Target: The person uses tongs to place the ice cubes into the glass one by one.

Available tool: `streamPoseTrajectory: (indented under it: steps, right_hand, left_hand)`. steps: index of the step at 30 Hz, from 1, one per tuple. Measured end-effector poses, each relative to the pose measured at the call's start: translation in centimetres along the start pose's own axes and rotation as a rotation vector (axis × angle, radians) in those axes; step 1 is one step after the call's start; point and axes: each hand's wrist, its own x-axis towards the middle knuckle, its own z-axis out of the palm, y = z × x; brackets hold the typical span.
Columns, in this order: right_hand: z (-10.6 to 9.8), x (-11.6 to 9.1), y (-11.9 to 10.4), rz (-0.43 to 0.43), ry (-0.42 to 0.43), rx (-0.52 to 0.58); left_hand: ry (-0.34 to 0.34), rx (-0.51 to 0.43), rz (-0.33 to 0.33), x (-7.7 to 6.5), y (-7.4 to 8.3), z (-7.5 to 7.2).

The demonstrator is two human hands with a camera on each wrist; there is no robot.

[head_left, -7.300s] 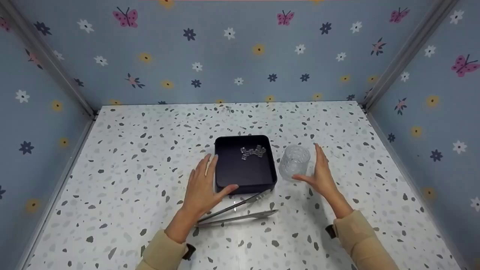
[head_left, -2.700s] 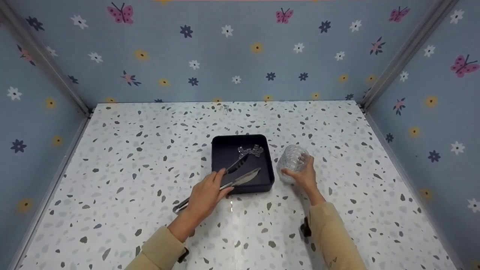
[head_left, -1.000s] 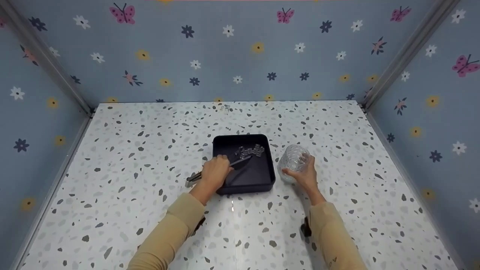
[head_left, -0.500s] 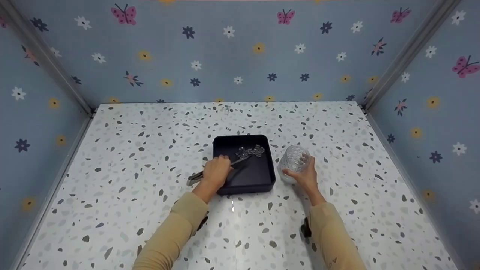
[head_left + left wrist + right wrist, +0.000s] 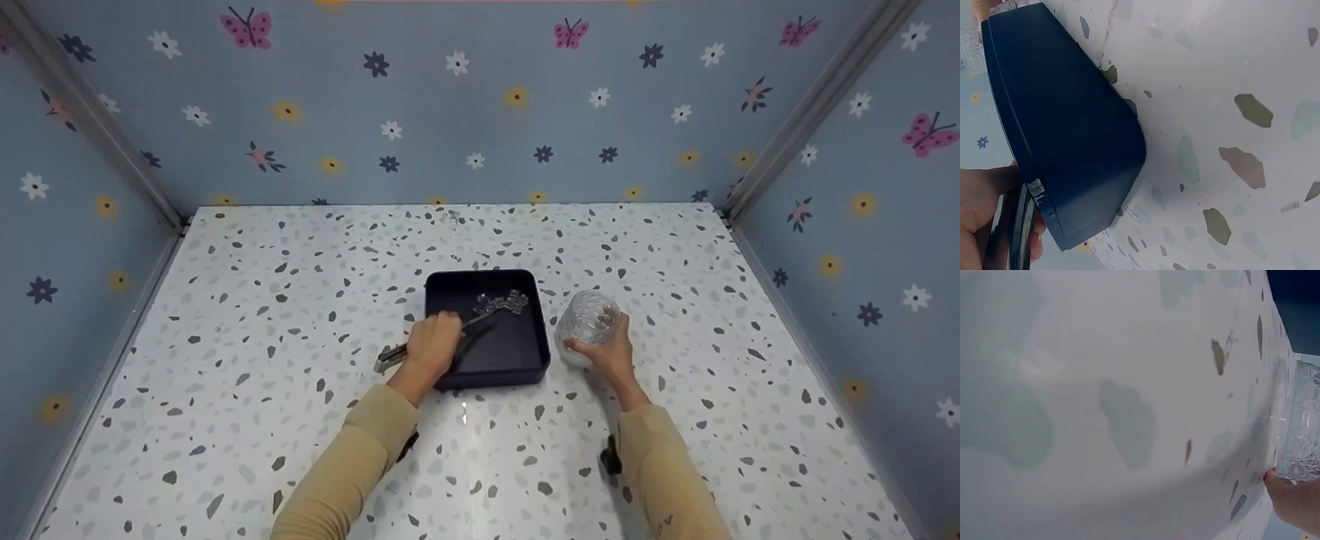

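Observation:
My left hand (image 5: 433,346) grips a pair of metal tongs (image 5: 391,357) over the left side of a square dark tray (image 5: 499,375). The tongs' far ends reach down to a cluster of small clear cubes (image 5: 516,301) in the tray; whether a cube is between them is too small to tell. Seen from the left wrist, the tongs (image 5: 1019,228) cross the tray's rim in the curled fingers. To the right of the tray, my right hand (image 5: 613,354) holds a clear textured glass (image 5: 583,322), thumb in front and fingers behind. The right wrist view shows the glass (image 5: 1304,424) upright on the table.
The white speckled table (image 5: 300,300) carries the tray and glass. Blue flowered panels (image 5: 465,97) stand at the back and both sides, joined by grey metal posts (image 5: 810,105). A narrow gap of tabletop separates tray and glass.
Earlier the tongs lay on the table and both hands were empty. My left hand has since taken the tongs to the cubes; my right hand has taken hold of the glass. Lately almost nothing moves.

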Motion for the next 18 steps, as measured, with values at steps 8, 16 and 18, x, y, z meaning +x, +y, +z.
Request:
streamPoseTrajectory:
  steps: [8,16,18]
  right_hand:
    - [0.00,0.01,0.03,-0.003,0.007,0.002]
    - [0.04,0.08,-0.08,0.018,0.000,-0.026]
    - [0.07,0.10,-0.04,0.013,0.002,-0.029]
  left_hand:
    - [-0.007,-0.017,-0.013,0.15,0.05,0.06]
    - [0.025,-0.016,-0.006,0.13,-0.02,0.20]
    - [0.033,-0.010,-0.002,0.12,-0.06,0.25]
